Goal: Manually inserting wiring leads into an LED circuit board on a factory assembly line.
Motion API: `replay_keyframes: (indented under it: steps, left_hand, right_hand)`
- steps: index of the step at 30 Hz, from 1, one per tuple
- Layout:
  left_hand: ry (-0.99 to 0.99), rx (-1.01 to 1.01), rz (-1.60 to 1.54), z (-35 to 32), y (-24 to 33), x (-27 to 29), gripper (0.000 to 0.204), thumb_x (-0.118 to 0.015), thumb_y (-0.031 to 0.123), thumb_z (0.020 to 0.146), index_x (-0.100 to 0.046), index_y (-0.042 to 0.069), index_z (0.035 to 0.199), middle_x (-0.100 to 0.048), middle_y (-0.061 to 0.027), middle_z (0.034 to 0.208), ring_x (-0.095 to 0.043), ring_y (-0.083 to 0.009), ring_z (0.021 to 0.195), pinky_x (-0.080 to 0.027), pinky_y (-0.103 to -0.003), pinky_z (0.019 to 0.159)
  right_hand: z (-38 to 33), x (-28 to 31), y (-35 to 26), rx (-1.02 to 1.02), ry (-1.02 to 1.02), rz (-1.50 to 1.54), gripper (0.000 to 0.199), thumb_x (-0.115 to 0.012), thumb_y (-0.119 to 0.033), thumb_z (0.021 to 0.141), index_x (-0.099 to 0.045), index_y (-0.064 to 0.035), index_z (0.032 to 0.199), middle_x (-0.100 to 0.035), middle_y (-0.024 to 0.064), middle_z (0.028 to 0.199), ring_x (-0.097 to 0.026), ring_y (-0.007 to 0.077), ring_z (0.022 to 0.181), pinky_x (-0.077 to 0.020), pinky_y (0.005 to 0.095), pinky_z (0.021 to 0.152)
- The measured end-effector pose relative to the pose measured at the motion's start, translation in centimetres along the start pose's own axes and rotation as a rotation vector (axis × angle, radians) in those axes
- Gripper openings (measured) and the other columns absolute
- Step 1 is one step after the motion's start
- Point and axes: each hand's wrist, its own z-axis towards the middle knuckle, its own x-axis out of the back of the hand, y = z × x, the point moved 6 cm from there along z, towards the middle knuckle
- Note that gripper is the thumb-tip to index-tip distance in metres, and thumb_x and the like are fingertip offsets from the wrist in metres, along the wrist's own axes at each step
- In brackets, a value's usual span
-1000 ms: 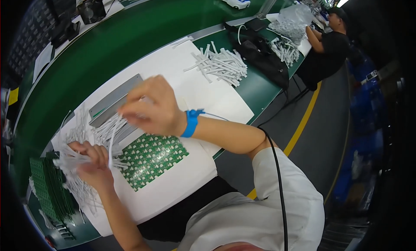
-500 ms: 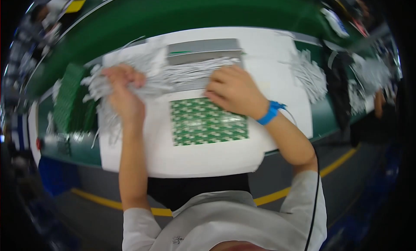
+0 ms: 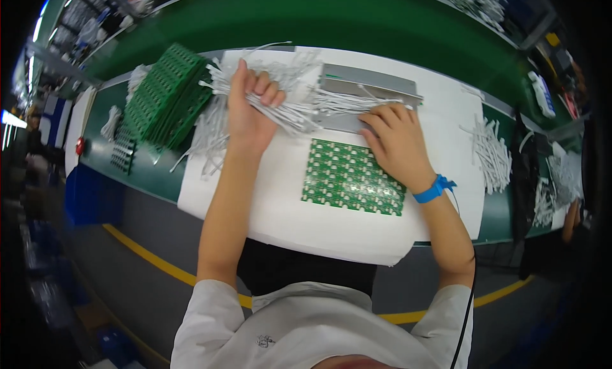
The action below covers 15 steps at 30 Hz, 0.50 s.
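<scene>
My left hand (image 3: 255, 114) is closed around a bundle of white cables (image 3: 290, 114), its thumb pointing up. The bundle reaches right toward a grey metal tray (image 3: 370, 81), where more white wires (image 3: 350, 103) lie lengthwise. My right hand (image 3: 398, 143) has its fingers bent down at the right end of those wires, pinching or pressing them; the fingertips are partly hidden. Just below the tray, a green circuit board panel (image 3: 350, 178) lies flat on white paper, its right edge beneath my right hand. A blue wrist strap (image 3: 435, 188) circles my right wrist.
A tilted stack of green circuit board panels (image 3: 166, 98) stands left of my left hand. Loose white cables (image 3: 213, 139) spread beside it. Another cable pile (image 3: 492, 153) lies on the right. A black bag-like item (image 3: 526, 178) hangs at the table's right side.
The view has turned, so the table appears farther right. My left hand, blurred before over the loose cables, now grips a bundle clearly. My right hand stays at the tray's right end.
</scene>
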Motion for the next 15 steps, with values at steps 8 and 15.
replay_keyframes:
  steps: [8, 15]
  left_hand:
    - [-0.009, -0.093, 0.063, -8.5, -2.2, -2.7, 0.049, -0.039, 0.04, 0.115, -0.037, 0.017, 0.071, -0.024, 0.005, 0.055, -0.021, -0.0097, 0.044, -0.026, -0.029, 0.045]
    - [-0.156, -0.032, 0.71, -14.0, -9.3, -6.8, 0.021, -0.078, 0.02, 0.09, -0.061, 0.008, 0.09, -0.056, 0.0039, 0.073, -0.052, -0.0074, 0.068, -0.044, -0.029, 0.06]
  right_hand:
    - [0.2, 4.5, -2.2, -0.05, 0.071, 0.423, 0.046, -0.08, -0.022, 0.086, -0.067, -0.0055, 0.127, -0.064, 0.0155, 0.123, -0.059, 0.0363, 0.114, -0.0463, 0.0451, 0.099]
    - [-0.9, 8.6, -8.6, -0.025, -0.051, 0.584, 0.088, -0.093, -0.04, 0.07, -0.059, -0.0029, 0.142, -0.06, 0.0209, 0.136, -0.058, 0.0413, 0.123, -0.0449, 0.0455, 0.107]
